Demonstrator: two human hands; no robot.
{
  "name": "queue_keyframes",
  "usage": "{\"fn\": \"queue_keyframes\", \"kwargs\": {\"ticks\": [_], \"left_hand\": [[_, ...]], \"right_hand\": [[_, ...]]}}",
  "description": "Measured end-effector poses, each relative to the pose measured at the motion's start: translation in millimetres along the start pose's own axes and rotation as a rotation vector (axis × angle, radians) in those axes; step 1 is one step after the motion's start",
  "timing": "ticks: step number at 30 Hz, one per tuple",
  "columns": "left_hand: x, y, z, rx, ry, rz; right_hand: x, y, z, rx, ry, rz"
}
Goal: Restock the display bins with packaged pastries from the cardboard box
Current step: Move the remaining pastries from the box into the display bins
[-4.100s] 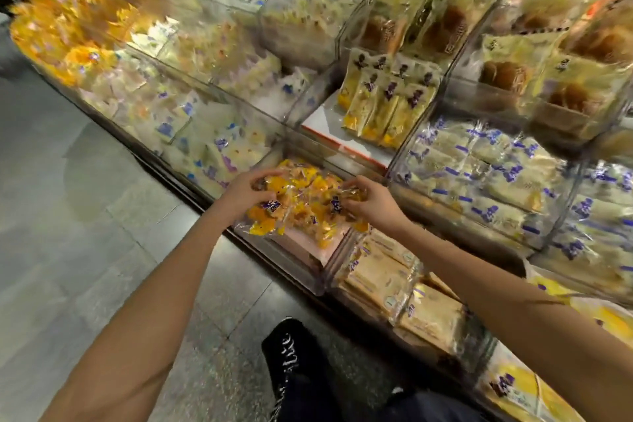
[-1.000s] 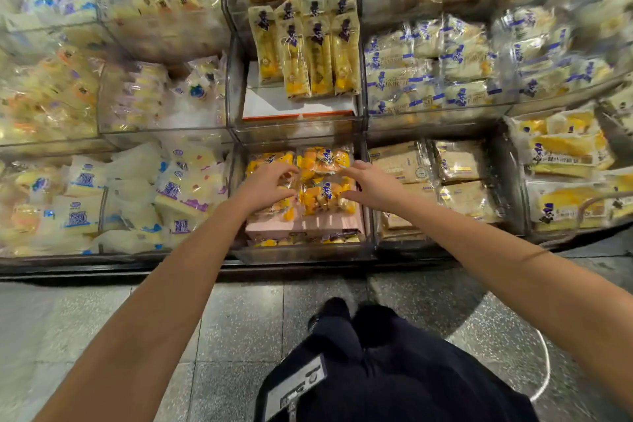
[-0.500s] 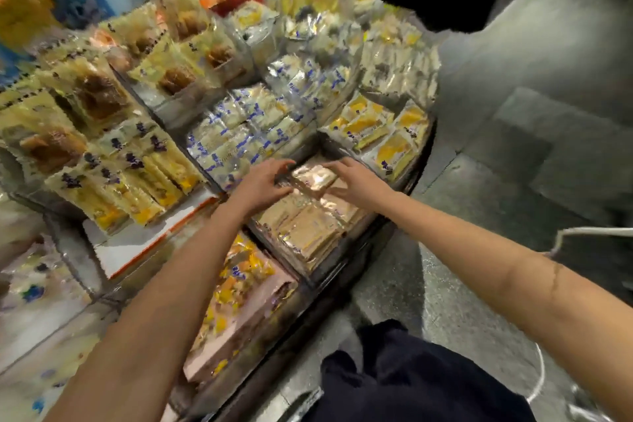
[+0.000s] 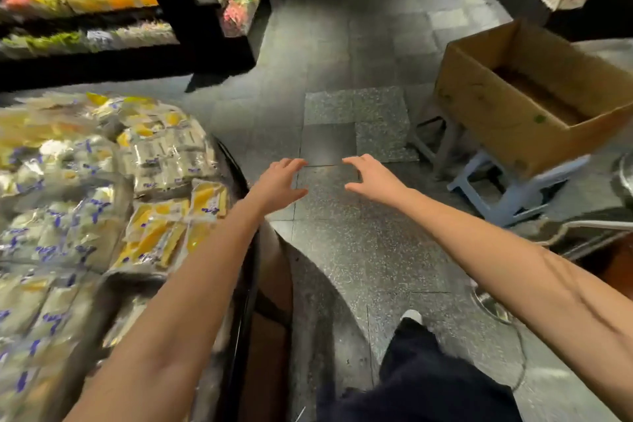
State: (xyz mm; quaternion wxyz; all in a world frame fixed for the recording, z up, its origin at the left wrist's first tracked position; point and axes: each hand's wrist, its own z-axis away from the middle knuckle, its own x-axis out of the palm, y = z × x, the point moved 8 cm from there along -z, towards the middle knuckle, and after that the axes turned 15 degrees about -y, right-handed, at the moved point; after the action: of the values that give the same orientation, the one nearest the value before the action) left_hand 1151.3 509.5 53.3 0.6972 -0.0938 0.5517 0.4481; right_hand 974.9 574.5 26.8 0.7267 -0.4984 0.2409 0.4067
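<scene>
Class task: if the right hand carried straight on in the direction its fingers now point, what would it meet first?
The right hand is empty, fingers pointing left toward the left hand. That hand looks first in line, though depth is unclear.

the packaged pastries point(image 4: 164, 236) in the display bins point(image 4: 116, 188) were smeared by motion blur, so the purple print on the wrappers could not be read. the cardboard box point(image 4: 534, 96) was cut off by the right edge, and its contents could not be made out. the stool point(image 4: 513, 188) beneath it was partly hidden. the far shelves point(image 4: 85, 0) were blurred to streaks of colour.
</scene>
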Motion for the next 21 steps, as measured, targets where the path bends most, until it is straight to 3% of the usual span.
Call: {"fn": "queue_keyframes", "kwargs": {"ticks": [11,21], "left_hand": [[-21.2,219.1,-281.9,0.261,-0.130,-0.064],[-24.7,330.7,-469.5,0.395,-0.270,-0.120]], "right_hand": [[-178.7,286.0,16.7,0.308,0.190,-0.151],[-274.4,441.5,12.9,0.462,0.367,-0.317]]}}
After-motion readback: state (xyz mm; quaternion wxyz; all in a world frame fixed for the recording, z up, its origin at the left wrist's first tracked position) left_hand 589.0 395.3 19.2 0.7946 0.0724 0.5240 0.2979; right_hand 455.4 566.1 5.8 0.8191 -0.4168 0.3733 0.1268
